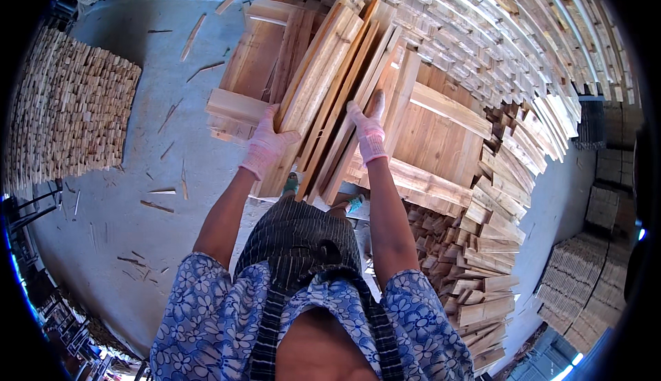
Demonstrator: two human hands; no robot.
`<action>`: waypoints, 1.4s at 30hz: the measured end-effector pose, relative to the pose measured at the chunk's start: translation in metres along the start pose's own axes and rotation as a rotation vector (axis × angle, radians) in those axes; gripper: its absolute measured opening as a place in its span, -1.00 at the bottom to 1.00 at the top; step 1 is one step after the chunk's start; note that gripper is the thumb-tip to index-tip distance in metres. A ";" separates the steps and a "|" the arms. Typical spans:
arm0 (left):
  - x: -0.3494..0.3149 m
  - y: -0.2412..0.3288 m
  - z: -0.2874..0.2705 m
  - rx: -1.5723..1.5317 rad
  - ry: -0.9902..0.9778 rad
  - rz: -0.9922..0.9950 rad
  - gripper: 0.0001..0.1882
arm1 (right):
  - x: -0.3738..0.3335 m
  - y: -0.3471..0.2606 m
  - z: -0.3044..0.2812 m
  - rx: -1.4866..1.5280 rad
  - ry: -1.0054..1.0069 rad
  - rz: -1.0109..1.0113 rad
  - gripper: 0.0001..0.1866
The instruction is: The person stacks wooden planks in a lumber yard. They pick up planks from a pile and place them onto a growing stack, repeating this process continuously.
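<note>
Several long wooden boards (318,81) lie side by side, several of them on edge, pointing away from me. My left hand (267,143), in a pinkish knit glove, grips the left side of these boards, its thumb over the top face. On the right side my right hand (370,129), gloved alike, has its thumb and fingers apart around another board (354,116); the fingertips look dark. Between the hands are narrow gaps among the boards. The undersides and part of the left fingers are hidden.
Wooden panels with crosspieces lie left (251,71) and right (437,136) of the boards. A large stack of wood (468,36) rises beyond, and a heap of short pieces (492,243) stands at right. Another stack (76,109) is far left. Wood scraps (157,207) litter the floor.
</note>
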State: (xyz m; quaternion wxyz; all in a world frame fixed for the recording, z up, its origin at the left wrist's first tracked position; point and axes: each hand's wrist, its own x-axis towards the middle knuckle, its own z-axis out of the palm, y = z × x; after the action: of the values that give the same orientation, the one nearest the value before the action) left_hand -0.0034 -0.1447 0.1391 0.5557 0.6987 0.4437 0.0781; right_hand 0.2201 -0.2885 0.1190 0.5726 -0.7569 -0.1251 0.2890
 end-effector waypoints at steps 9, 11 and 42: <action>-0.034 -0.004 -0.076 -0.496 -0.008 -0.087 -0.03 | -0.024 0.025 -0.094 -0.201 0.095 0.058 0.01; -0.047 -0.016 -0.097 -0.555 0.096 -0.066 -0.03 | -0.004 0.006 -0.089 -0.658 0.152 0.288 -0.15; -0.084 0.007 -0.062 -0.360 -0.121 -0.061 0.27 | 0.002 0.030 -0.109 0.147 0.131 -0.031 0.00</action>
State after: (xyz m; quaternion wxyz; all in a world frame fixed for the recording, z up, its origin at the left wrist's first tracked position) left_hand -0.0875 -0.1601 0.2005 0.6995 0.5778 0.4091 0.0972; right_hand 0.2803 -0.3835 0.1092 0.6380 -0.7281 -0.0774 0.2386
